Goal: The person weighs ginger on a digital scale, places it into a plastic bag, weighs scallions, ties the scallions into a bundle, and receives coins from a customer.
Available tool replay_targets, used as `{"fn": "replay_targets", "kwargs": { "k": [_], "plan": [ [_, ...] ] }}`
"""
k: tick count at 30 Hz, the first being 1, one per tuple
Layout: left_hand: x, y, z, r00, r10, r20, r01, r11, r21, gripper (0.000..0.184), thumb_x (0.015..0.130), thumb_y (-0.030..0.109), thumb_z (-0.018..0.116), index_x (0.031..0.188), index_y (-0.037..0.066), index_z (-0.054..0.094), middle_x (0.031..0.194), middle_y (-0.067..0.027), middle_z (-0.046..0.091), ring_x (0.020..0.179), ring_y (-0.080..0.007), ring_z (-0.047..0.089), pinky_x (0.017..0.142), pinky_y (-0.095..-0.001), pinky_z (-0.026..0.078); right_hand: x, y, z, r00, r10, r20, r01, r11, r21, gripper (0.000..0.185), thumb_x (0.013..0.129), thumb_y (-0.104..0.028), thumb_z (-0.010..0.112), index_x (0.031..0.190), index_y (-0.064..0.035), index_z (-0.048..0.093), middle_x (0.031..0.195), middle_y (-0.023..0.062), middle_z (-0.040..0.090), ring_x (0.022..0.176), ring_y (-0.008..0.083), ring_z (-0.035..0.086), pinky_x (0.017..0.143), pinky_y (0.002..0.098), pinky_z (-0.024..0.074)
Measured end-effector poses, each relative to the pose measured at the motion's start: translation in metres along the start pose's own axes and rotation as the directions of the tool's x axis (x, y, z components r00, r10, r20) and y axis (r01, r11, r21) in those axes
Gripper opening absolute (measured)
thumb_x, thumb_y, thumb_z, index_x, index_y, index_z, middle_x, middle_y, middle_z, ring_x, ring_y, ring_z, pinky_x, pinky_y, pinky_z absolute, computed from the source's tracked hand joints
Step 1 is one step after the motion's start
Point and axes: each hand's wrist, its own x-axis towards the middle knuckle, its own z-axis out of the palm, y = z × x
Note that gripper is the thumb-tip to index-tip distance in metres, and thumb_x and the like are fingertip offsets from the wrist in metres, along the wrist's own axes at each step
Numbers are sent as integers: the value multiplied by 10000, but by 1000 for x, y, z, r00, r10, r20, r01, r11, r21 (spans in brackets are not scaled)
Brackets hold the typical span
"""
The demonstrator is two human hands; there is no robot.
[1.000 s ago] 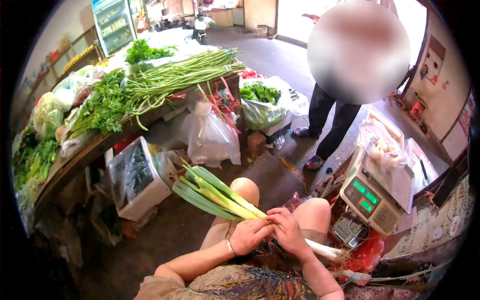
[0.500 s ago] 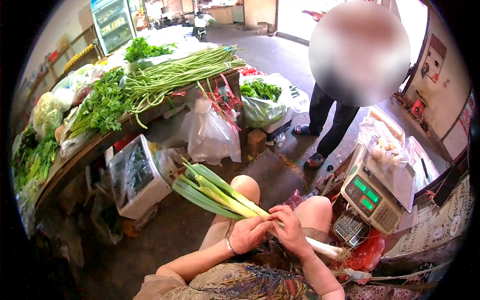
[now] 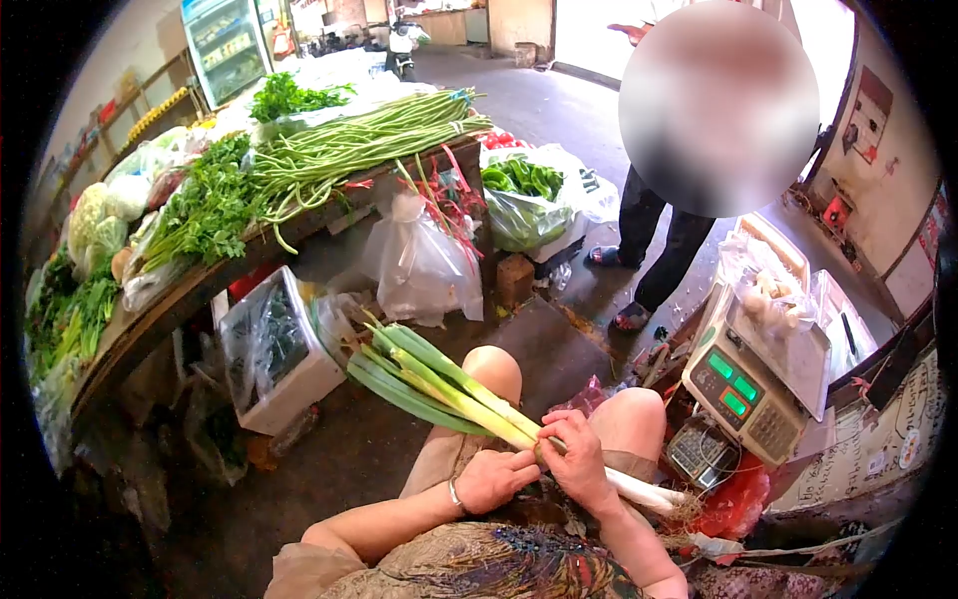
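A bunch of long green onions (image 3: 454, 391) lies across my lap, leafy green tops to the upper left and white, rooted ends to the lower right. My left hand (image 3: 496, 479), with a bracelet at the wrist, is closed at the lower side of the stalks, its fingertips near the middle of the bunch. My right hand (image 3: 574, 457) is closed on the stalks just to the right, thumb and fingers pinched together. The two hands almost touch. What lies under the fingers is partly hidden.
A vegetable stand (image 3: 175, 309) carries long beans (image 3: 359, 150) and leafy greens. Below it are a white foam box (image 3: 289, 384) and a plastic bag (image 3: 419, 265). A scale (image 3: 743, 389) holding a bagged item stands at right, above a calculator (image 3: 702, 454). A person (image 3: 664, 245) stands ahead.
My left hand has drawn slightly down and back from the stalks, uncovering more of them. My right hand stays closed on the bunch.
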Motion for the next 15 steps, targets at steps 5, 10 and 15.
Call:
{"fn": "replay_targets", "kwargs": {
  "k": [5,10,15],
  "plan": [
    [-14,-8,11,994,-101,-47,92,983,-159,176,770,66,633,932,90,567,885,-90,593,717,-279,632,612,-362,514,0,-2,-6,1000,11,5,-12,999,30,162,791,-50,650,950,-24,630,1055,142,591,999,311,583,865,370,475],
    [-37,-27,34,985,-123,122,168,855,-491,139,824,93,663,955,75,622,871,-128,661,786,-296,654,671,-364,523,-8,-21,-13,993,-19,114,49,961,-274,488,819,-227,669,1259,-62,539,1161,174,555,1101,345,531,941,426,428],
    [-8,3,-9,918,-230,323,357,833,-423,146,814,106,682,950,59,665,799,-142,667,695,-300,654,637,-365,514,-20,-4,7,987,41,157,44,864,-502,606,822,-226,639,1376,-106,423,912,105,561,768,303,601,701,422,481]
  ]
}}
